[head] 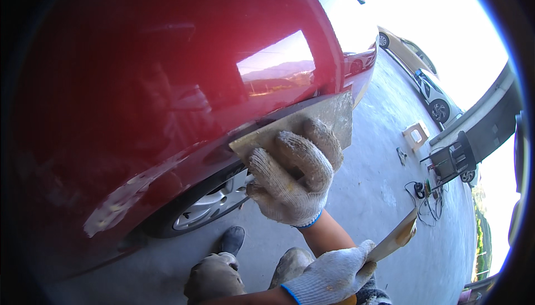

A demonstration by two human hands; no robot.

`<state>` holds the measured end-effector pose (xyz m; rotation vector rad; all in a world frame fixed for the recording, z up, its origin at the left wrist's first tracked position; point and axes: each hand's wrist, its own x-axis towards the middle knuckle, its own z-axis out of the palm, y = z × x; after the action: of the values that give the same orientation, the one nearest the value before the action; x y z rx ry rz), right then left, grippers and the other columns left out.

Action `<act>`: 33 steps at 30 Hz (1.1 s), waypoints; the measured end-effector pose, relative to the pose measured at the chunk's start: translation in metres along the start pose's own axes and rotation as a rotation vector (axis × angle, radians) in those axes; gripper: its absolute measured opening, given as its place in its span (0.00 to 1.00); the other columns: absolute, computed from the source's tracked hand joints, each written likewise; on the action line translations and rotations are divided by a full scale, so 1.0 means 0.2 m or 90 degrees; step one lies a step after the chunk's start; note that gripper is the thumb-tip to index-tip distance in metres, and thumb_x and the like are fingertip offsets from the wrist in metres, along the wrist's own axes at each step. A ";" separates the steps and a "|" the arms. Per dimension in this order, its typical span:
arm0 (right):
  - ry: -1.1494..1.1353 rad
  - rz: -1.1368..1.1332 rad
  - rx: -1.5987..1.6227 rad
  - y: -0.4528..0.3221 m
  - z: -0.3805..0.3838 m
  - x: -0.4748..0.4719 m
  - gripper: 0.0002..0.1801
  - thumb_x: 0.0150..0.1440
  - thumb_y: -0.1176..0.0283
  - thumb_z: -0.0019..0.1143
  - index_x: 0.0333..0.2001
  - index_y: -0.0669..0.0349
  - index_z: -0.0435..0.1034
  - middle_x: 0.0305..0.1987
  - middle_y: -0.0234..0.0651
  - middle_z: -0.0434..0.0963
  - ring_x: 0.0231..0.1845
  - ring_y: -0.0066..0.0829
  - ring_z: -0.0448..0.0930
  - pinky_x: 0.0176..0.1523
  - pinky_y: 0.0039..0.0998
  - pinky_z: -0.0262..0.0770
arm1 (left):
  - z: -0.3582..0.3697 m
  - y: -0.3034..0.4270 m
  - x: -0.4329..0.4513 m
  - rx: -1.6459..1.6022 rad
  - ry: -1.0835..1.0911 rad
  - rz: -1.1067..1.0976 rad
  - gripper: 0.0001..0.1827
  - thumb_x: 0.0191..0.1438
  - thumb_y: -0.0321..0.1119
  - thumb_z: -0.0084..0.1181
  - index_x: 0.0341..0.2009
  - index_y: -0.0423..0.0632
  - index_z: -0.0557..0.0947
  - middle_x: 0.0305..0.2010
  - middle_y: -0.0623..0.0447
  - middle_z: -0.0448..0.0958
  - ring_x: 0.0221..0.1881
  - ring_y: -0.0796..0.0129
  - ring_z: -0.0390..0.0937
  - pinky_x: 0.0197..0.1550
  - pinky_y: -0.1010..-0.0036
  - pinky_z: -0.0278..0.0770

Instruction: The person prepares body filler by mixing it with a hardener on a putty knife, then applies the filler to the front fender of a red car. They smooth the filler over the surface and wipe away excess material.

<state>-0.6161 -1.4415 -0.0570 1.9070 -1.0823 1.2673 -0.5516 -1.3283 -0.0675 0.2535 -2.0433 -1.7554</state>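
My right hand (pixel 292 175), in a worn knitted glove, grips a broad flat spreader plate (pixel 340 117) along the lower edge of a glossy red car body panel (pixel 188 75), above the wheel arch. Whether the plate touches the paint cannot be told. Lower down, my left hand (pixel 334 273), gloved too, holds a flat blade (pixel 391 238) with a yellowish-brown paste on it, pointing up to the right. A pale, smeared filler patch (pixel 121 202) lies on the panel to the left. The silver-spoked wheel (pixel 213 204) shows beneath the arch.
My knees and a dark shoe (pixel 232 240) are below the wheel, on the grey concrete floor (pixel 376 171). At right stand a plastic step stool (pixel 416 135), a dark stand (pixel 449 163) and tangled cables (pixel 432 202). Several parked cars are farther back.
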 end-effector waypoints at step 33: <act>0.003 0.129 -0.068 -0.04 -0.24 0.13 0.26 0.68 0.50 0.56 0.50 0.64 0.82 0.52 0.44 0.82 0.62 0.52 0.76 0.68 0.49 0.69 | 0.19 -0.01 -0.10 -0.057 -0.104 0.046 0.09 0.63 0.38 0.60 0.38 0.48 0.78 0.24 0.41 0.78 0.26 0.43 0.80 0.28 0.57 0.76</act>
<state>-0.6255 -1.4063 -0.0158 1.7502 -1.3404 1.2933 -0.5498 -1.2859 -0.0776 0.0084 -2.0505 -1.8708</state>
